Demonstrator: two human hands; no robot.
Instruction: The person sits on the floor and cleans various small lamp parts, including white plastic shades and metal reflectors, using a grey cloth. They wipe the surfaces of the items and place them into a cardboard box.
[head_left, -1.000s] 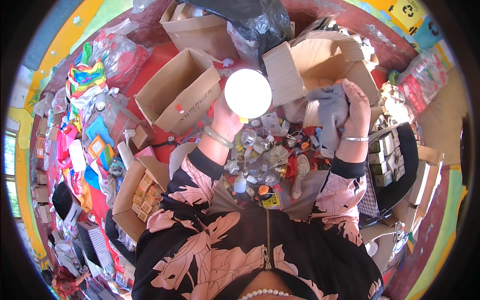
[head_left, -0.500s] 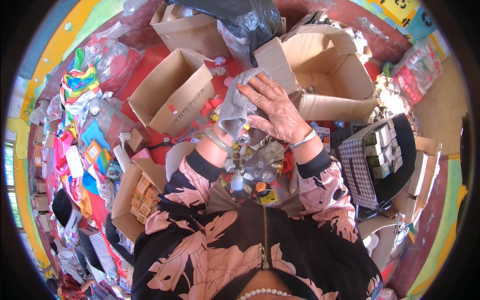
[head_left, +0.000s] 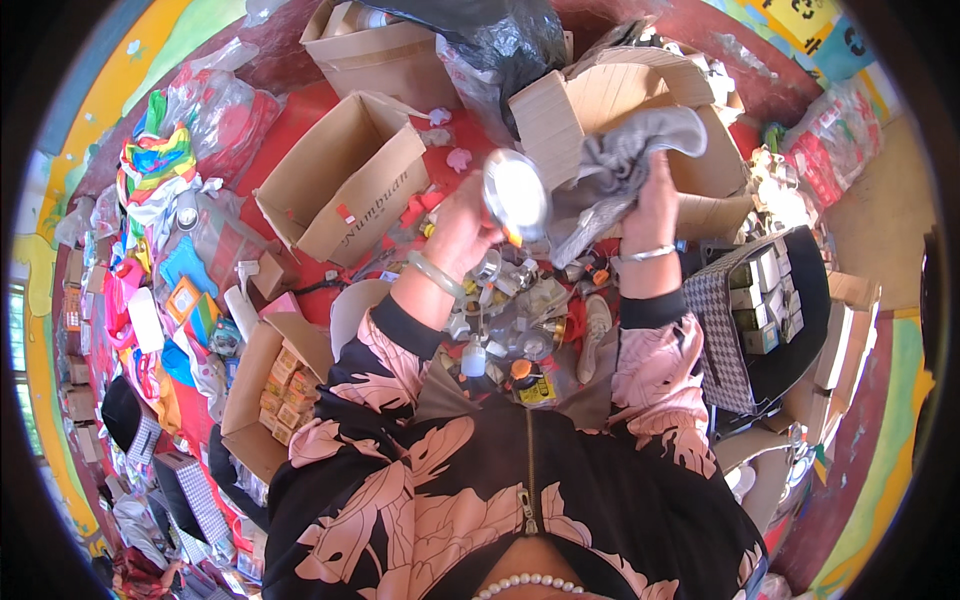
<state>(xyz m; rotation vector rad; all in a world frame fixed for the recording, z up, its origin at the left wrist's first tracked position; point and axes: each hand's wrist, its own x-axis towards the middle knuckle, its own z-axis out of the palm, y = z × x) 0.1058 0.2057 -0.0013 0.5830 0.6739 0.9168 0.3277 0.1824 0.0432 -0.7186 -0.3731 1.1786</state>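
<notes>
Above the jumbled pile point(head_left: 525, 310), the left hand point(head_left: 463, 232) grips a shiny round thing point(head_left: 521, 197) just to its right; the right hand point(head_left: 655, 207) clutches a grey cloth point(head_left: 620, 160), mostly hanging left.

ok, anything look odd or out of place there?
Yes: a crumpled pink scrap lies like litter on the red floor beside the open carton; small items lie in an unsorted jumble below the left hand.

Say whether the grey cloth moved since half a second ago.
Yes: the grey cloth moved right, visually overlapping the upper-right open brown cardboard box.
</notes>
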